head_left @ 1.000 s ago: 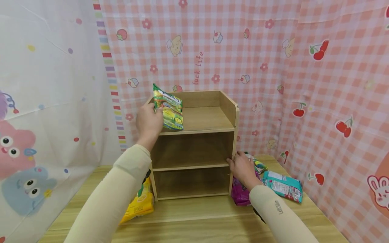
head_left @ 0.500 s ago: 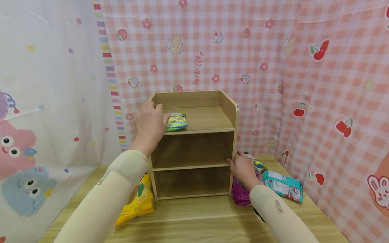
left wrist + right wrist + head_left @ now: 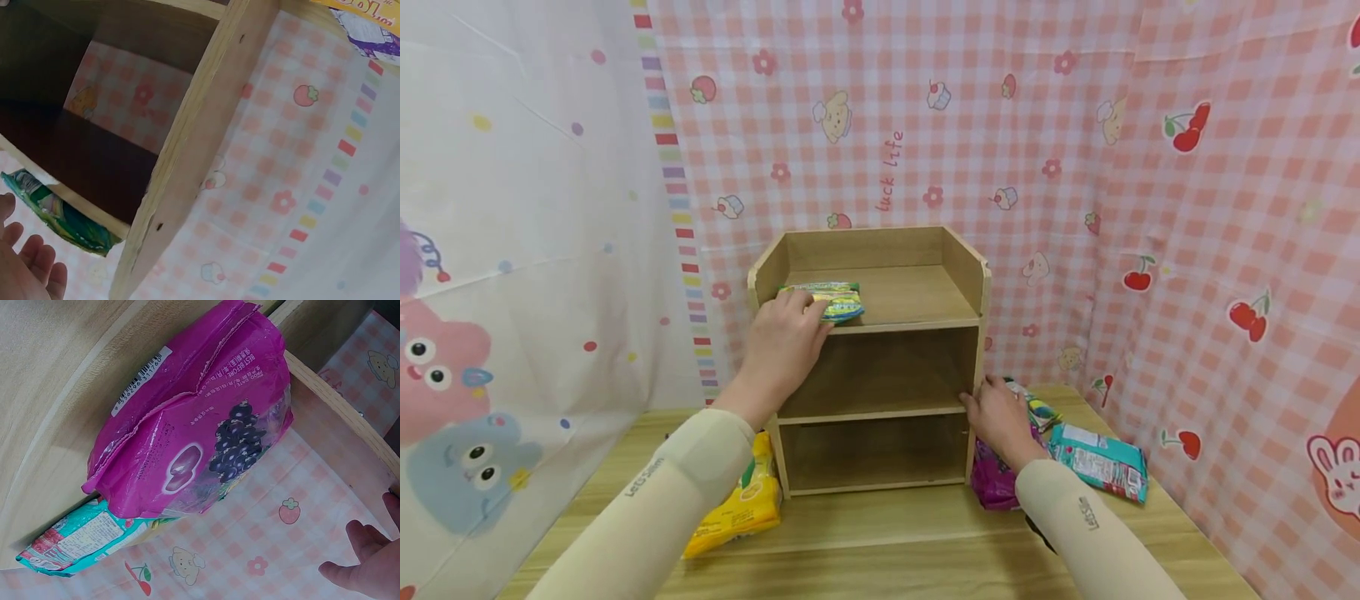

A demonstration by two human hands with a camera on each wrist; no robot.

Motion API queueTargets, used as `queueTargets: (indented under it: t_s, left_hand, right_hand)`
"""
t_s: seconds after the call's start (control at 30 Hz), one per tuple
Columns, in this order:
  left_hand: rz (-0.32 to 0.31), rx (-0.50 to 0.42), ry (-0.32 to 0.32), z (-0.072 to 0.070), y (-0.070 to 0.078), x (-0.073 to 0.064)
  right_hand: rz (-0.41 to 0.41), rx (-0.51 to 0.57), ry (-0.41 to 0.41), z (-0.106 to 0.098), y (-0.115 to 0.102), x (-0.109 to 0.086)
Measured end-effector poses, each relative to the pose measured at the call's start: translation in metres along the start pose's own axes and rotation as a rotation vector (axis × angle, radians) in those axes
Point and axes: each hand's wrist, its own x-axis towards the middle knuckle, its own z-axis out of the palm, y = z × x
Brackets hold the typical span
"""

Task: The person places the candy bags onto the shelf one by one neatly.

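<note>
Here I see the left hand [image 3: 784, 340] at the green packet [image 3: 846, 302], right hand [image 3: 1002, 417] beside the shelf [image 3: 917, 293], fingers [image 3: 42, 262] loosely apart on both.

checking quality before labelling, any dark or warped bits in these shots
Head: lower compartments of the shelf look shaded; left wrist: dimmer, shelf interior very dark, edges bowed; right wrist: larger print on the purple bag legible, pale line on the table curved, perhaps lens distortion.
</note>
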Motion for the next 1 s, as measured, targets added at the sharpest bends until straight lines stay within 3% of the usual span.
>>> queueTargets:
  t_s: [0.2,0.5,0.8,1.0]
  left_hand:
    - [0.034,0.024,0.04,0.007,-0.002,-0.004]
    - [0.033,0.042,0.013,0.014,-0.002,-0.005]
    - [-0.009,0.03,-0.026,0.019,-0.003,-0.004]
    - [0.081,0.092,0.039,0.024,-0.004,-0.009]
  right_hand:
    - [-0.005,-0.001,0.005,0.0,0.0,0.001]
    - [-0.009,0.013,0.007,0.001,0.001,0.0]
    - [-0.004,0.008,-0.004,0.003,0.002,0.0]
    - [-0.002,0.004,-0.005,0.002,0.002,0.0]
